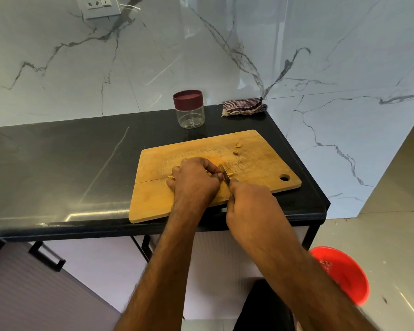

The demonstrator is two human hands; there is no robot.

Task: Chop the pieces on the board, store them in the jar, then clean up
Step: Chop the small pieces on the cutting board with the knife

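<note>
A wooden cutting board lies on the black counter. My left hand curls over small yellow pieces near the board's middle and pins them down. My right hand grips a knife whose blade stands just right of my left fingertips, on the pieces. Two more bits lie toward the board's far right. A clear jar with a maroon lid stands behind the board, lid on.
A striped folded cloth sits in the counter's back right corner by the marble wall. A red bin stands on the floor at the right, below the counter. Cabinet handles lie under the counter edge.
</note>
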